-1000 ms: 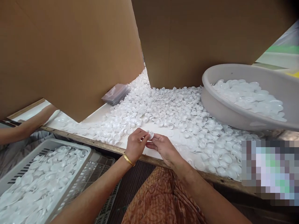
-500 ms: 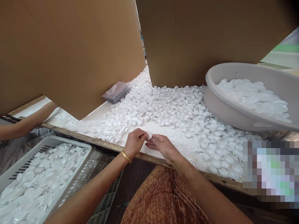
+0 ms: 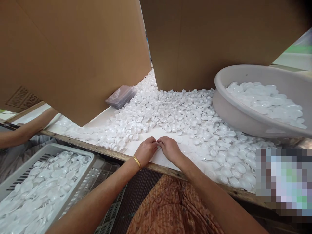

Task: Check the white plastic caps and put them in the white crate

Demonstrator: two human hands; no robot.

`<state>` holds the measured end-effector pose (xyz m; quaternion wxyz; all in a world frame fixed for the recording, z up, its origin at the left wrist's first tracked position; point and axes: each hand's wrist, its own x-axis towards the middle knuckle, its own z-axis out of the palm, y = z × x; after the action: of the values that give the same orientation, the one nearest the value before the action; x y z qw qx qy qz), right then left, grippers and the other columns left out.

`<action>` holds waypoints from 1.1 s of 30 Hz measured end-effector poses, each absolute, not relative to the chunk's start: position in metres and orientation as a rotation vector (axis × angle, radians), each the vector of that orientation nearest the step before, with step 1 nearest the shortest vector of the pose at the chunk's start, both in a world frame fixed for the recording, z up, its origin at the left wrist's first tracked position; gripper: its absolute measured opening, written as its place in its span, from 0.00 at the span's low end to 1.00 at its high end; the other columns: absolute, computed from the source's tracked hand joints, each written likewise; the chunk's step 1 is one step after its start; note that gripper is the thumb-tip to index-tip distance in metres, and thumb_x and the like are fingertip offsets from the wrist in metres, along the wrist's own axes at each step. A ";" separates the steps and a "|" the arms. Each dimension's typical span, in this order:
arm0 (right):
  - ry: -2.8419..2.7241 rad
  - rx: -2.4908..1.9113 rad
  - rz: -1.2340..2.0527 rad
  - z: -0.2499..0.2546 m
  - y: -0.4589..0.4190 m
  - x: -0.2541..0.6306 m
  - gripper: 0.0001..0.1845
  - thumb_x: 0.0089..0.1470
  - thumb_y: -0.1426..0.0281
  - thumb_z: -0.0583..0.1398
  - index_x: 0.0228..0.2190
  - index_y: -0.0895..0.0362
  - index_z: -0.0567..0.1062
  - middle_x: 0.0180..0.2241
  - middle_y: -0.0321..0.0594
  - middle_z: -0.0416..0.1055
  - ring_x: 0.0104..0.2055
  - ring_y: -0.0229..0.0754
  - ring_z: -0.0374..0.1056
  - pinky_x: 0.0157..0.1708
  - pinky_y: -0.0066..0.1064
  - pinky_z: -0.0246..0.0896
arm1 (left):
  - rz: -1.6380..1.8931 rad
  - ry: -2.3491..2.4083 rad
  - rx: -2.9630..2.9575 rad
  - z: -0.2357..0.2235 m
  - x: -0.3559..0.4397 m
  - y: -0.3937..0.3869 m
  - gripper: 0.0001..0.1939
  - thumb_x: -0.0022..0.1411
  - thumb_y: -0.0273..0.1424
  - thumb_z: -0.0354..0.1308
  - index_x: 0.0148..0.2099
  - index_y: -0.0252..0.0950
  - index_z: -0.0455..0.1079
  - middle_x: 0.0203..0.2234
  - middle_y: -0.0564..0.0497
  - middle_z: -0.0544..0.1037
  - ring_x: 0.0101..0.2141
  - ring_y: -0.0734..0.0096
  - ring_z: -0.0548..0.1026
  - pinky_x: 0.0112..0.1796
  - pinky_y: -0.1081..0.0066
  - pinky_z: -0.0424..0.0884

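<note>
My left hand (image 3: 145,150) and my right hand (image 3: 170,149) meet fingertip to fingertip at the front of the white table (image 3: 161,158). Both are closed in a pinch on a small white plastic cap (image 3: 158,145), which their fingers mostly hide. A gold bangle sits on my left wrist. Just beyond the hands a wide heap of white caps (image 3: 185,117) covers the table.
Two tall cardboard sheets (image 3: 80,55) stand behind the heap. A grey basin (image 3: 231,107) with flat white lids tilts at the right. A grey crate (image 3: 46,182) of lids sits lower left. Another person's arm (image 3: 26,128) rests at the left. A plastic bag (image 3: 120,96) lies by the cardboard.
My hands have turned knuckles-up and closed over the cap, so it no longer shows plainly between the fingertips. They sit slightly further onto the table.
</note>
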<state>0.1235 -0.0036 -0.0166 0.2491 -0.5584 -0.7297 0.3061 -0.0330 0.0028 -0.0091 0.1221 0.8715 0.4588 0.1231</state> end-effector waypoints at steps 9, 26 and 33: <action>-2.276 -1.372 0.617 -0.025 -0.003 0.121 0.08 0.56 0.74 0.54 0.38 0.57 0.71 0.35 0.41 0.70 0.39 0.40 0.64 0.39 0.30 0.58 | 0.439 1.171 2.526 -0.013 -0.045 0.009 0.12 0.62 0.29 0.47 0.34 0.34 0.72 0.38 0.44 0.71 0.36 0.69 0.72 0.38 0.68 0.70; -2.427 -1.192 0.583 -0.031 0.008 0.128 0.08 0.57 0.75 0.52 0.30 0.58 0.71 0.29 0.38 0.67 0.34 0.38 0.61 0.34 0.28 0.55 | 0.431 1.205 2.486 -0.019 -0.041 0.007 0.12 0.64 0.29 0.45 0.36 0.34 0.70 0.37 0.47 0.70 0.37 0.70 0.69 0.39 0.69 0.68; -2.459 -1.273 0.490 -0.024 0.004 0.128 0.05 0.56 0.73 0.55 0.33 0.58 0.71 0.32 0.41 0.68 0.37 0.41 0.62 0.34 0.30 0.55 | 0.588 1.426 2.289 -0.005 -0.050 0.002 0.09 0.57 0.27 0.53 0.39 0.38 0.74 0.36 0.47 0.71 0.33 0.70 0.71 0.36 0.69 0.69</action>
<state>0.1284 0.0043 -0.0243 0.1640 -0.4467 -0.8626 0.1718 -0.0502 0.0018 -0.0055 0.1895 0.8142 0.5073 0.2092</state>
